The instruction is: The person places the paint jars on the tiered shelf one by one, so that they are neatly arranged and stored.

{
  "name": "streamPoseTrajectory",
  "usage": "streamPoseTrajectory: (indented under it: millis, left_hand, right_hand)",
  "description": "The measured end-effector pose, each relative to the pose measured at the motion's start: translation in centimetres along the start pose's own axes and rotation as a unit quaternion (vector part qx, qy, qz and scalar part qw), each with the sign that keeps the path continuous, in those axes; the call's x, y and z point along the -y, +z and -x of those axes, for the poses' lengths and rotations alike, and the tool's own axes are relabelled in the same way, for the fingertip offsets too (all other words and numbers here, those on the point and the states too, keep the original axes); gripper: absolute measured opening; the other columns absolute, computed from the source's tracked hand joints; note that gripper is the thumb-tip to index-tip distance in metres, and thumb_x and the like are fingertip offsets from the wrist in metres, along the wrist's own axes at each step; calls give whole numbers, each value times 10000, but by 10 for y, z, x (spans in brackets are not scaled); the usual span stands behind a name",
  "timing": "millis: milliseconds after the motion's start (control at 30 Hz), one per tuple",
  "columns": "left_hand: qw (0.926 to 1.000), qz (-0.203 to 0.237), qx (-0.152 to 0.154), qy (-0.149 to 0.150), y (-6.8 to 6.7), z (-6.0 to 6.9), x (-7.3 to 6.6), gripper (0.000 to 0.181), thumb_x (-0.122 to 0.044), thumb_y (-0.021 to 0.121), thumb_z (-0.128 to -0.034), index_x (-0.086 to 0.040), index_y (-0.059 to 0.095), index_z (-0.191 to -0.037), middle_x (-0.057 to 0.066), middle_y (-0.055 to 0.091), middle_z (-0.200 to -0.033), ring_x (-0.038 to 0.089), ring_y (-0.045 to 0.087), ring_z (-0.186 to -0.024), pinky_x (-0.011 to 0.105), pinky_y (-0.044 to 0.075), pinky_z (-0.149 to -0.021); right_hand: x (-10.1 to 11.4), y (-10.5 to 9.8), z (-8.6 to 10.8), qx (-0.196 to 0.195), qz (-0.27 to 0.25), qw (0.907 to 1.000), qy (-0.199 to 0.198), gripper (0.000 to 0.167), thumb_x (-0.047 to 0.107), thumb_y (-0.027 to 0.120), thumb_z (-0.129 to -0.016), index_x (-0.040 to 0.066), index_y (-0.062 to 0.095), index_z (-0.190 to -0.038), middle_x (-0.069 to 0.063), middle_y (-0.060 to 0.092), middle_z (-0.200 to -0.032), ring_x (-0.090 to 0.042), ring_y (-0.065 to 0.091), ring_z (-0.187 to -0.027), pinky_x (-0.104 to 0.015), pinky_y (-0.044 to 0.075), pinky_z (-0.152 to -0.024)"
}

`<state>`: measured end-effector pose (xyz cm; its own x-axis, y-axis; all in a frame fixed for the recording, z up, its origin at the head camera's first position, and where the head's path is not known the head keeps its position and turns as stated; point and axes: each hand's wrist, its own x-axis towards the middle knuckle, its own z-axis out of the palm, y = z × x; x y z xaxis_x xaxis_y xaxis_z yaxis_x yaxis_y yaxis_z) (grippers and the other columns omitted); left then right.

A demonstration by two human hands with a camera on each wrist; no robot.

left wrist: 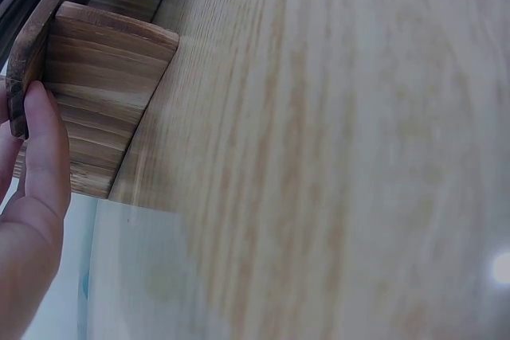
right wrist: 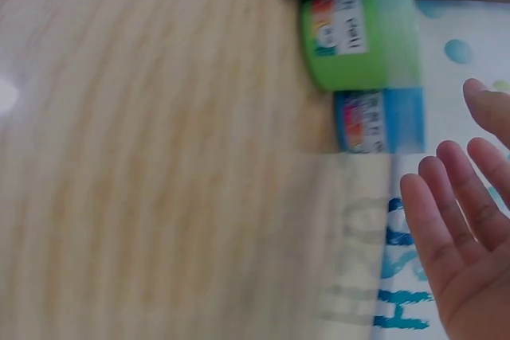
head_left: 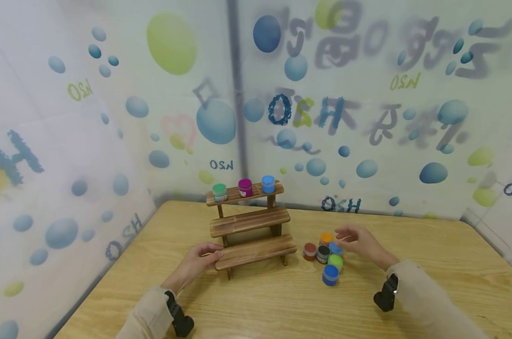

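A three-step wooden display stand stands on the table. My left hand pinches the left end of its lowest step between thumb and fingers; the left wrist view shows the thumb against the step's edge. On the top step sit a green paint jar, a purple jar and a light blue jar. My right hand hovers with relaxed fingers beside a cluster of jars, holding nothing. The cluster includes an orange jar, a red-brown jar, a black jar and a green jar.
In the cluster, a light blue jar is next to the right fingertips, and a dark blue jar stands nearest the front. The wooden table ends at a printed curtain behind and at the sides.
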<state>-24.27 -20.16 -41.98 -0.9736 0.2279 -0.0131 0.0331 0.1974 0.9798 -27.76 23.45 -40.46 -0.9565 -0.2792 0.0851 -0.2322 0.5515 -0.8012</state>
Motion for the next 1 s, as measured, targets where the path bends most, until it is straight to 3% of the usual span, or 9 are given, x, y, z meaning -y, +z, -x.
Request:
streamPoseTrajectory:
  millis: [333, 600, 1000]
  left_hand:
    - [10000, 55, 3, -27, 1, -1, 2, 356, -158, 601, -852, 90, 539, -1099, 123, 556, -1068, 135, 549, -851, 277, 487, -702]
    - [10000, 14, 22, -36, 0, -1, -1, 353, -171, 600, -854, 76, 541, -1099, 116, 554, -1060, 142, 545, -847, 278, 484, -706]
    - [10000, 19, 12, -94, 0, 1, -1, 345, -163, 584, -865, 69, 540, -1116, 124, 542, -1099, 134, 547, -858, 275, 485, -704]
  right_hand:
    - [-10, 7, 5, 77, -405, 9989, 228, 369, 226, 649, -814, -7, 575, -1091, -167, 546, -1096, -287, 530, -956, -334, 487, -738]
    - [-16, 10, 5, 120, -370, 9991, 189, 390, 261, 633, -825, 2, 563, -1108, -130, 564, -1060, -257, 528, -937, -333, 472, -759]
    - [-21, 16, 6, 196, -858, 9951, 440, 421, 249, 619, -838, -9, 517, -1155, -129, 545, -1084, -247, 512, -968, -308, 466, -770]
